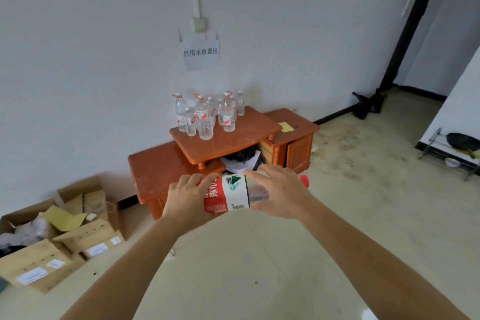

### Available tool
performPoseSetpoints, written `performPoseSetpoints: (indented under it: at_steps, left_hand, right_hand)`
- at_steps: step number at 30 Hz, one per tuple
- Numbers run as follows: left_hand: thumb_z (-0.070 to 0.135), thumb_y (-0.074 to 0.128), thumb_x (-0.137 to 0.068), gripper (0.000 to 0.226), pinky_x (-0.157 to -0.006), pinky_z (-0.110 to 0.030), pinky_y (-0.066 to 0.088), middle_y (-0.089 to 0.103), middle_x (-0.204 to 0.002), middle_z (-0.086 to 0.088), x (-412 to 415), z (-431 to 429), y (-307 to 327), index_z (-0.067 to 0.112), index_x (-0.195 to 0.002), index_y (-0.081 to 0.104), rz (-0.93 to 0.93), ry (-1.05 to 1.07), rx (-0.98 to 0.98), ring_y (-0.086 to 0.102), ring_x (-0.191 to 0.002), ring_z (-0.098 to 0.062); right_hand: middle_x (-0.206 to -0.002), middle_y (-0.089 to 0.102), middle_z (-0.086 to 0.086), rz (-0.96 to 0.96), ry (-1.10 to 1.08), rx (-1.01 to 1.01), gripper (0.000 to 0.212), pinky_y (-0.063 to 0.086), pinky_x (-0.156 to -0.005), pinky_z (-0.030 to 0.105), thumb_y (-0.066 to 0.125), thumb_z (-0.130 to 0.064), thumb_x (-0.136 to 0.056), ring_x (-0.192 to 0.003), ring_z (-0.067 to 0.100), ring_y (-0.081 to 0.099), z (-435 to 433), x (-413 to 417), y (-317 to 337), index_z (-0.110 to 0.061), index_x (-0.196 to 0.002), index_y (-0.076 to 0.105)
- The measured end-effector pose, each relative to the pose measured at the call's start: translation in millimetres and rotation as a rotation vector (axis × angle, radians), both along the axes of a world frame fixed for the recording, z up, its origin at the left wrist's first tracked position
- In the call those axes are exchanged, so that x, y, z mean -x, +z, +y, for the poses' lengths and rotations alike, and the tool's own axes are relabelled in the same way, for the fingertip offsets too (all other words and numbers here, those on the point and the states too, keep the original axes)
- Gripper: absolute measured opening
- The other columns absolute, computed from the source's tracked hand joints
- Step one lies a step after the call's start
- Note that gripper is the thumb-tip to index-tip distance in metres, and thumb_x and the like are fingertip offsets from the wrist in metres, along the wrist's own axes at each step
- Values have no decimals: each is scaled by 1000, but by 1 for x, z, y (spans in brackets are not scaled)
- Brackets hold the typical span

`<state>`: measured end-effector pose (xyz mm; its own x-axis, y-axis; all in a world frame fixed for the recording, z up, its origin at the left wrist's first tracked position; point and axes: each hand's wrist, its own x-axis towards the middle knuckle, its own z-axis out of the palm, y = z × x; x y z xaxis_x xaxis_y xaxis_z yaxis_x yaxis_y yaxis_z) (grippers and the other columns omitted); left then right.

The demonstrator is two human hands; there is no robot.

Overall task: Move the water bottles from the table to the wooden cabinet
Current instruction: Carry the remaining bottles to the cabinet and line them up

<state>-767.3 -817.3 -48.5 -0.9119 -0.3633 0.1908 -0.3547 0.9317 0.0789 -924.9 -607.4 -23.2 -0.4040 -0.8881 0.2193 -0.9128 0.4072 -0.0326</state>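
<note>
Head view: both hands hold one bottle (233,193) level in the air, in front of the cabinet (181,163) and above the floor (311,241). The bottle lies sideways, its red cap (304,181) pointing right, its red and white label facing up. The left hand (185,199) wraps the base end, fingers (205,183) curled over the label and clenched on the bottle. The right hand (279,191) covers the neck end, its fingers bent over the clear shoulder and grasping it too; the cap sticks out past the right hand.

On the cabinet's raised middle top stands a cluster of bottles (206,114), upright, close together near the wall side. A yellow sheet (286,127) lies on the cabinet's lower right section. Under the raised top, something dark and white sits in the open gap, perhaps bags; the view is too blurred to tell. A paper sign (200,52) hangs on the wall above the cabinet. Open cardboard boxes (59,236) sit on the floor left of the cabinet
</note>
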Motion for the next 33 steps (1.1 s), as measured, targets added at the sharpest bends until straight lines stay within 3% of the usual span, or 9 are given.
performPoseSetpoints:
  at_steps: [4, 10, 16, 21, 26, 33]
  left_hand:
    - [69, 73, -71, 99, -108, -46, 38, 47, -142, 10, 77, -52, -3, 45, -152, 19, -98, -75, -102, 44, -130, -18]
    - [75, 67, -73, 99, -110, -46, 36, 43, -146, 10, 193, -111, -38, 42, -153, 19, -117, -93, -95, 40, -134, -19]
    - [67, 69, -75, 97, -111, -48, 35, 42, -147, 8, 340, -179, -54, 43, -153, 18, -130, -43, -58, 37, -137, -21]
    - [85, 48, -68, 102, -111, -48, 34, 39, -150, 7, 441, -232, -51, 41, -154, 17, -181, 34, -47, 34, -139, -22]
    - [81, 53, -74, 96, -113, -50, 33, 38, -152, 6, 500, -287, -69, 42, -153, 16, -222, 124, -105, 33, -140, -23]
    - [73, 60, -74, 93, -109, -49, 36, 44, -149, 4, 560, -370, -130, 39, -153, 25, -219, 158, -217, 38, -137, -24]
  right_hand:
    - [-131, 60, -2, -72, -25, -56, 80, 47, -84, 33, 66, -64, -81, -115, 20, 58, -47, 73, -9, -31, -150, 41]
    - [-139, 56, -2, -128, -47, -67, 79, 47, -91, 37, 60, -66, -83, -121, 20, 55, -106, 191, -51, -31, -151, 40]
    - [-138, 55, -3, -165, -34, -26, 72, 49, -95, 41, 59, -62, -86, -125, 21, 51, -181, 343, -83, -37, -150, 36]
    - [-152, 43, -3, -190, 4, -84, 78, 42, -108, 50, 62, -64, -87, -137, 23, 42, -248, 456, -84, -42, -152, 24]
    - [-159, 35, -3, -219, 64, -183, 82, 34, -114, 54, 65, -63, -87, -144, 25, 35, -316, 528, -90, -45, -152, 19]
    - [-145, 45, 1, -203, 113, -321, 79, 43, -106, 52, 65, -60, -88, -131, 26, 46, -408, 593, -123, -38, -150, 22]
